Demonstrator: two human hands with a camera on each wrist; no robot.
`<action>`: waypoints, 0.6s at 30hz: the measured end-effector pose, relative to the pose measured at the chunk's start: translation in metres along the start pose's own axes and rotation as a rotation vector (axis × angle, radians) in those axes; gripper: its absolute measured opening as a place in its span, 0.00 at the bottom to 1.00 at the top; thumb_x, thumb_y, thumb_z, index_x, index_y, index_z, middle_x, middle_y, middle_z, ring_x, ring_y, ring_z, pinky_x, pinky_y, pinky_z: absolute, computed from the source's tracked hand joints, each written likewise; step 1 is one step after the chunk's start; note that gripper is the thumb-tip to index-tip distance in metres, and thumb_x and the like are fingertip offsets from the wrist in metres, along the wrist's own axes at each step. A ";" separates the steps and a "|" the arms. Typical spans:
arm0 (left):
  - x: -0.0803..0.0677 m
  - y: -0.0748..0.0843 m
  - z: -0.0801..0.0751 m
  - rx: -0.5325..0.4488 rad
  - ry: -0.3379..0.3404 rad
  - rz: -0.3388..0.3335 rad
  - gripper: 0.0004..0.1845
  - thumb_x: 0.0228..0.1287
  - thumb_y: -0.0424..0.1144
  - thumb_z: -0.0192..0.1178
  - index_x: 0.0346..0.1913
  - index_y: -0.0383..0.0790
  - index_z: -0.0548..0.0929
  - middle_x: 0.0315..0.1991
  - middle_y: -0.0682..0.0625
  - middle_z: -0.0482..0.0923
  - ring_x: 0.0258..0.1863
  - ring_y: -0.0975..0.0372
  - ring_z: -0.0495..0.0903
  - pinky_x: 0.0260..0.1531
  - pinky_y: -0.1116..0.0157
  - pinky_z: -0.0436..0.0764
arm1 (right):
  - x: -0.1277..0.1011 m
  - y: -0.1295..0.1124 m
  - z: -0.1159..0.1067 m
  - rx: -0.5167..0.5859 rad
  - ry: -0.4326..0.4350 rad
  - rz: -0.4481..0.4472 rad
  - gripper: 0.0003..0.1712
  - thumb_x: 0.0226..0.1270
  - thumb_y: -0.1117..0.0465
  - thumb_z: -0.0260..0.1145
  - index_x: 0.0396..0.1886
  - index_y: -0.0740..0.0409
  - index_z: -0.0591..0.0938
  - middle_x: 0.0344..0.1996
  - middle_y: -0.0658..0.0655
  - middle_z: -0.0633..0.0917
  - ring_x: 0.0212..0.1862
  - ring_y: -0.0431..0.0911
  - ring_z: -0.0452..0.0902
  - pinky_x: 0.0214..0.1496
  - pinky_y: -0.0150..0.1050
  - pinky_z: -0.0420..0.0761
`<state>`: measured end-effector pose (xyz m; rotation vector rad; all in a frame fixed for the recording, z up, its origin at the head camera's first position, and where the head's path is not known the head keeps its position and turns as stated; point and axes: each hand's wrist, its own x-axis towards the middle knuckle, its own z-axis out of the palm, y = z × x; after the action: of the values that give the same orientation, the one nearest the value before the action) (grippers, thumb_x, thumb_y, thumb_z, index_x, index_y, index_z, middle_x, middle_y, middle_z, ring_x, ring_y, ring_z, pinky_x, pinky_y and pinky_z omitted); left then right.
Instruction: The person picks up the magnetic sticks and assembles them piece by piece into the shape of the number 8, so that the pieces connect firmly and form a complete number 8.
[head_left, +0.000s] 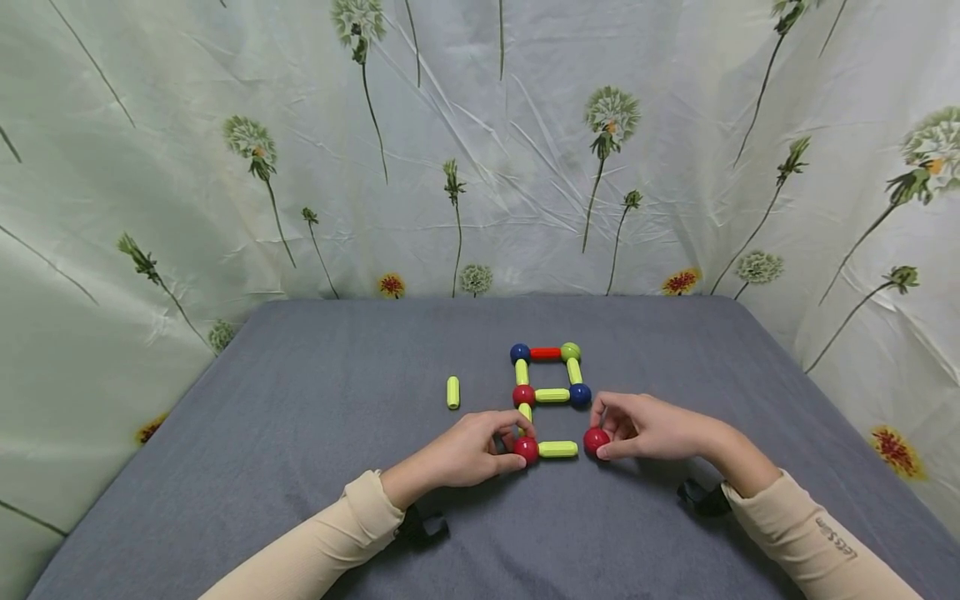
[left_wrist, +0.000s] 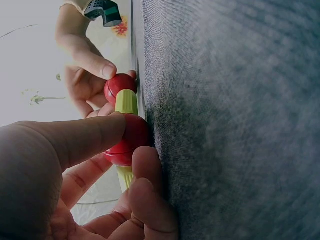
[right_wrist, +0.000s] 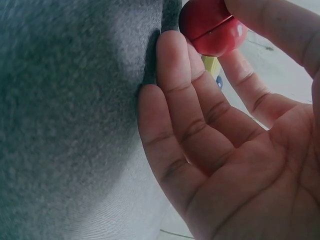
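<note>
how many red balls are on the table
3: one red ball at the square's lower left corner, one pinched by the left hand, one by the right hand.

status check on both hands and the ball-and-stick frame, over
Left hand pinches red ball at green stick. Right hand pinches second red ball, just short of the stick's free end. Nothing between them.

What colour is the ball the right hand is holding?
Red. The right hand pinches a red ball; the right wrist view shows it best.
</note>
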<state>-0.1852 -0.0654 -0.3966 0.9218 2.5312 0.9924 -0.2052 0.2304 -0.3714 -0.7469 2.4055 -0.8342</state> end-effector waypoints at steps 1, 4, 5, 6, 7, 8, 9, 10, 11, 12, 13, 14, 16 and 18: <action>0.000 0.000 0.000 0.000 -0.001 -0.002 0.15 0.57 0.47 0.63 0.46 0.64 0.74 0.31 0.58 0.75 0.18 0.68 0.73 0.23 0.72 0.74 | 0.000 -0.001 0.000 -0.002 -0.001 0.003 0.19 0.56 0.45 0.67 0.42 0.43 0.71 0.29 0.48 0.80 0.31 0.40 0.76 0.31 0.32 0.75; 0.000 0.000 0.000 -0.002 -0.003 -0.008 0.15 0.57 0.47 0.63 0.46 0.64 0.74 0.32 0.58 0.75 0.19 0.68 0.73 0.23 0.72 0.74 | 0.001 -0.002 0.001 -0.006 -0.003 0.010 0.19 0.55 0.45 0.67 0.42 0.42 0.71 0.29 0.48 0.80 0.31 0.40 0.76 0.30 0.32 0.75; 0.000 0.000 0.000 -0.002 -0.003 -0.010 0.15 0.57 0.47 0.63 0.46 0.65 0.74 0.32 0.58 0.75 0.19 0.68 0.73 0.23 0.72 0.74 | 0.001 -0.002 0.001 -0.006 -0.004 0.012 0.19 0.55 0.44 0.67 0.42 0.42 0.71 0.29 0.48 0.80 0.31 0.40 0.76 0.31 0.32 0.75; 0.000 0.000 0.000 -0.002 -0.004 -0.012 0.15 0.57 0.47 0.63 0.46 0.64 0.74 0.32 0.58 0.75 0.19 0.68 0.73 0.23 0.72 0.74 | 0.001 -0.002 0.001 -0.007 -0.004 0.012 0.19 0.55 0.44 0.67 0.42 0.42 0.71 0.29 0.48 0.80 0.31 0.40 0.76 0.31 0.32 0.75; -0.001 0.000 0.000 -0.003 -0.005 -0.013 0.15 0.57 0.47 0.63 0.46 0.64 0.74 0.32 0.58 0.75 0.19 0.68 0.73 0.23 0.72 0.74 | 0.002 -0.002 0.002 -0.007 -0.004 0.012 0.19 0.55 0.44 0.67 0.42 0.42 0.71 0.29 0.48 0.80 0.31 0.40 0.76 0.31 0.32 0.75; -0.001 0.000 0.000 -0.004 -0.006 -0.013 0.15 0.57 0.47 0.64 0.46 0.64 0.74 0.32 0.58 0.75 0.19 0.68 0.73 0.23 0.72 0.74 | 0.002 -0.003 0.002 -0.006 -0.005 0.013 0.19 0.55 0.45 0.67 0.42 0.42 0.71 0.29 0.48 0.80 0.31 0.40 0.76 0.31 0.32 0.76; -0.001 0.000 0.000 -0.005 -0.007 -0.013 0.15 0.57 0.47 0.64 0.46 0.64 0.74 0.32 0.58 0.76 0.19 0.68 0.73 0.23 0.72 0.74 | 0.002 -0.003 0.002 -0.004 -0.006 0.013 0.19 0.55 0.45 0.67 0.42 0.42 0.71 0.29 0.48 0.81 0.31 0.40 0.76 0.31 0.32 0.76; -0.001 0.000 -0.001 -0.006 -0.008 -0.014 0.15 0.57 0.47 0.63 0.46 0.64 0.74 0.32 0.59 0.76 0.19 0.68 0.74 0.23 0.72 0.74 | 0.002 -0.003 0.002 -0.001 -0.007 0.014 0.19 0.55 0.45 0.67 0.42 0.42 0.71 0.29 0.48 0.81 0.31 0.40 0.76 0.31 0.32 0.76; -0.001 0.000 -0.001 -0.007 -0.009 -0.014 0.15 0.57 0.47 0.63 0.46 0.64 0.74 0.32 0.59 0.76 0.19 0.68 0.74 0.23 0.72 0.74 | 0.002 -0.003 0.003 0.003 -0.009 0.015 0.19 0.55 0.45 0.67 0.42 0.43 0.71 0.30 0.48 0.81 0.31 0.40 0.76 0.31 0.33 0.76; -0.001 0.000 -0.001 -0.007 -0.010 -0.014 0.15 0.57 0.47 0.63 0.47 0.64 0.74 0.32 0.59 0.76 0.19 0.68 0.74 0.23 0.72 0.74 | 0.002 -0.003 0.003 0.006 -0.010 0.015 0.19 0.55 0.45 0.67 0.42 0.43 0.71 0.30 0.48 0.81 0.31 0.41 0.76 0.31 0.33 0.76; -0.001 0.000 -0.001 -0.008 -0.011 -0.015 0.15 0.57 0.47 0.63 0.47 0.64 0.74 0.32 0.59 0.76 0.19 0.68 0.74 0.23 0.72 0.74 | 0.002 -0.003 0.003 0.008 -0.012 0.014 0.19 0.56 0.45 0.67 0.42 0.43 0.71 0.30 0.48 0.81 0.31 0.41 0.76 0.31 0.33 0.76; -0.001 0.000 -0.001 -0.008 -0.011 -0.017 0.15 0.57 0.47 0.63 0.47 0.64 0.74 0.32 0.59 0.76 0.20 0.68 0.74 0.24 0.72 0.74 | 0.002 -0.003 0.003 0.009 -0.013 0.015 0.19 0.56 0.45 0.67 0.42 0.43 0.71 0.30 0.48 0.81 0.31 0.41 0.76 0.31 0.33 0.76; -0.001 0.000 -0.001 -0.008 -0.012 -0.021 0.15 0.57 0.47 0.64 0.47 0.64 0.74 0.33 0.59 0.76 0.20 0.68 0.74 0.24 0.71 0.75 | 0.002 -0.004 0.003 0.007 -0.014 0.013 0.19 0.56 0.45 0.67 0.42 0.43 0.71 0.30 0.48 0.81 0.31 0.41 0.76 0.31 0.33 0.76; -0.001 0.001 -0.001 -0.008 -0.012 -0.025 0.15 0.57 0.47 0.64 0.47 0.64 0.74 0.33 0.59 0.76 0.21 0.67 0.74 0.24 0.71 0.75 | 0.002 -0.004 0.003 0.005 -0.013 0.010 0.19 0.56 0.45 0.67 0.42 0.43 0.71 0.30 0.48 0.81 0.31 0.41 0.76 0.31 0.33 0.76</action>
<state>-0.1847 -0.0661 -0.3956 0.8883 2.5207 0.9861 -0.2040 0.2253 -0.3712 -0.7359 2.3924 -0.8285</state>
